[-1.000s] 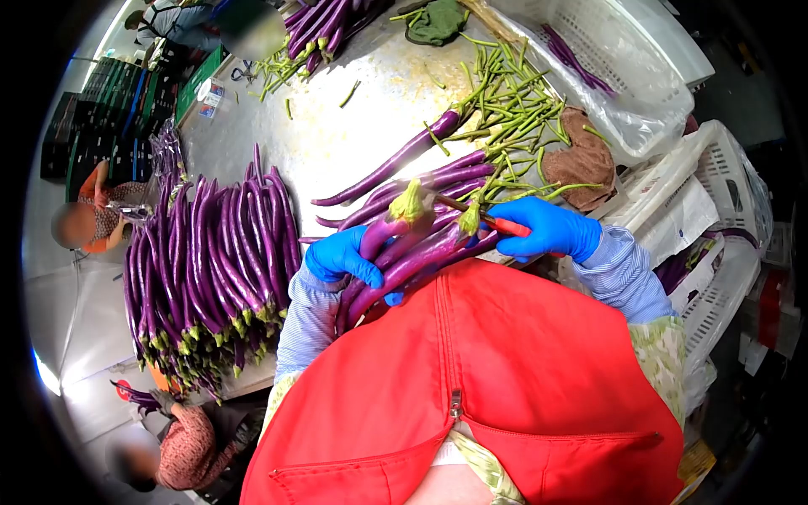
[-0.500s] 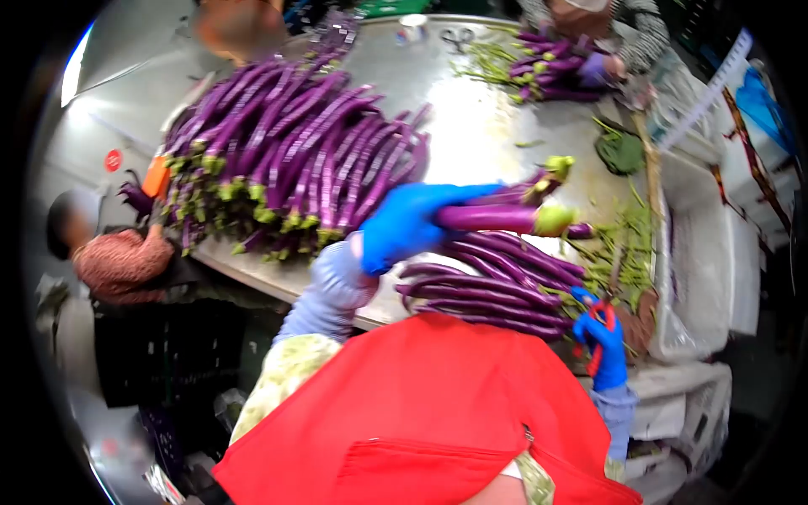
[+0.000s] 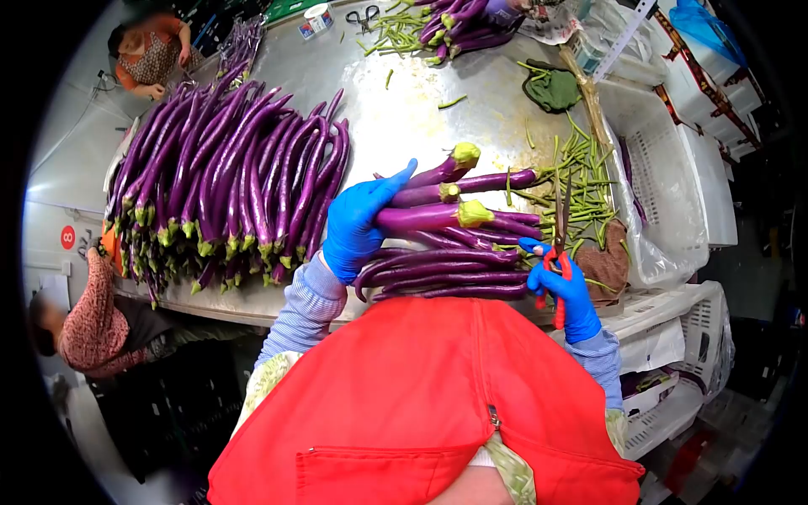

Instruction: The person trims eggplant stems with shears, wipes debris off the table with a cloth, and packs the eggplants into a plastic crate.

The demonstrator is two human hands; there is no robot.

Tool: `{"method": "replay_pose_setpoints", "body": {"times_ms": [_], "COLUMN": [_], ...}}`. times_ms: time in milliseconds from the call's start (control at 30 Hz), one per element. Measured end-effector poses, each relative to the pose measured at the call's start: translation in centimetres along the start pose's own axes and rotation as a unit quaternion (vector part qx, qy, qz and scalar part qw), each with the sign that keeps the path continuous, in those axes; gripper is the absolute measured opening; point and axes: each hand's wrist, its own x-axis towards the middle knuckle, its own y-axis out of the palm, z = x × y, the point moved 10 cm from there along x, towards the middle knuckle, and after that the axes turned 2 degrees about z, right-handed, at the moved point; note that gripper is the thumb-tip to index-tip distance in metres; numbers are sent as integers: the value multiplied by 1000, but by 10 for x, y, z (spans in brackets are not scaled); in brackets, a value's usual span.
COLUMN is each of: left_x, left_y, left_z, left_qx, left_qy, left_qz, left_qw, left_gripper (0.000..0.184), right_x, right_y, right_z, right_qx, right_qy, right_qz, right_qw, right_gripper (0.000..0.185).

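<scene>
My left hand (image 3: 358, 223), in a blue glove, is closed around a few long purple eggplants (image 3: 417, 218), their pale green ends pointing right. Below it, more eggplants (image 3: 446, 276) lie side by side on the metal table (image 3: 396, 109). My right hand (image 3: 572, 295), gloved in blue too, grips red-handled scissors (image 3: 562, 220) with the dark blades pointing away from me, slightly parted. Those blades are over a scatter of cut green stems (image 3: 589, 168), to the right of the held ends and apart from them.
A large eggplant pile (image 3: 227, 177) covers the table's left side. A dark green cloth (image 3: 551, 90), a brown cloth (image 3: 608, 261) and a white crate (image 3: 665, 177) are at right. Co-workers (image 3: 156, 55) (image 3: 97, 320) are at left; a gloved hand (image 3: 505, 10) holds eggplants at the far side.
The view has shifted, so the table appears farther left and higher. The held eggplants' ends are now spread apart, and the scissor blades show clearly. Both hands keep their hold.
</scene>
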Motion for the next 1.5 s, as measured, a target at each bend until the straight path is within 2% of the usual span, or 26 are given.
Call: {"method": "replay_pose_setpoints", "body": {"times_ms": [300, 367, 400, 433, 467, 533, 567, 600, 667, 700, 767, 833, 867, 967, 1033, 1067, 1100, 1167, 1233, 1300, 1367, 1433, 1500], "left_x": [2, 2, -4, 2, 4, -3, -4, -5, -3, -1, 1, 10, 11, 12, 4, -1, -3, -9, -23, -44, -50, -59, -69], "left_y": [-9, -8, -10, -25, -42, -56, -85, -92, -112, -140, -178, -213, -232, -278, -288, -283, -271, -227, -172, -121, -75, -65, -71], "left_z": [3, 11, 23, 12, 8, 48, 39, 62, 98, 96, 122, 176, 198, 280, 246, 228, 211, 179, 195, 207, 207, 225, 238], "left_qx": [-7, -116, -60, 6, -107, -145, -156, -254, -446, -425, -452, -491, -510, -553, -531, -511, -499, -513, -516, -474, -552, -553, -521], "left_qy": [-39, -26, -24, -11, -5, -53, -73, -105, -151, -139, -107, -62, -59, -59, -68, -50, 4, -11, -38, -93, -171, -136, -137], "left_qz": [-14, -53, -47, -65, -128, -224, -305, -341, -419, -461, -536, -577, -596, -640, -625, -616, -616, -581, -584, -643, -651, -696, -736], "left_qw": [999, 992, 997, 998, 986, 962, 937, 899, 776, 766, 705, 650, 617, 530, 568, 598, 610, 632, 626, 595, 492, 437, 411], "left_gripper": [60, 59, 60, 63, 65, 66, 55, 45, 22, 21, 20, 21, 22, 26, 32, 38, 47, 58, 61, 58, 56, 57, 54], "right_x": [3, 7, 11, 15, 15, 16, 16, 17, 13, 12, 14, 14, 17, 16, 29, 23, 16, 19, 20, 17, 14, 13, 11], "right_y": [3, 5, 1, 3, 1, -7, -7, -7, 5, 11, 14, 13, 7, 8, -13, -7, 11, 5, 3, 14, 20, 28, 32], "right_z": [0, -3, -9, -9, -9, -11, -11, -11, -3, -3, -6, -11, -20, -16, -33, -29, -10, -12, -14, -11, -12, -14, -14], "right_qx": [-18, 2, 35, 24, 25, 10, 17, 25, 15, 20, 14, 6, 0, -14, 14, 28, 47, 28, 13, 9, -2, 6, 12], "right_qy": [22, 20, -2, -18, -20, -28, -28, -28, -12, -10, -9, -3, 13, 14, -17, 14, -10, -12, -16, 4, 18, 29, 29], "right_qz": [7, 20, 21, 56, 47, 18, 13, 8, 18, 25, 29, 27, 47, 20, 16, -4, -15, -6, -12, 10, 12, 24, 33], "right_qw": [1000, 1000, 999, 998, 998, 999, 999, 999, 1000, 999, 999, 1000, 999, 1000, 1000, 1000, 999, 999, 1000, 1000, 1000, 999, 999], "right_gripper": [49, 52, 61, 56, 58, 57, 56, 55, 58, 62, 63, 63, 63, 55, 55, 54, 54, 56, 58, 65, 67, 67, 66]}}
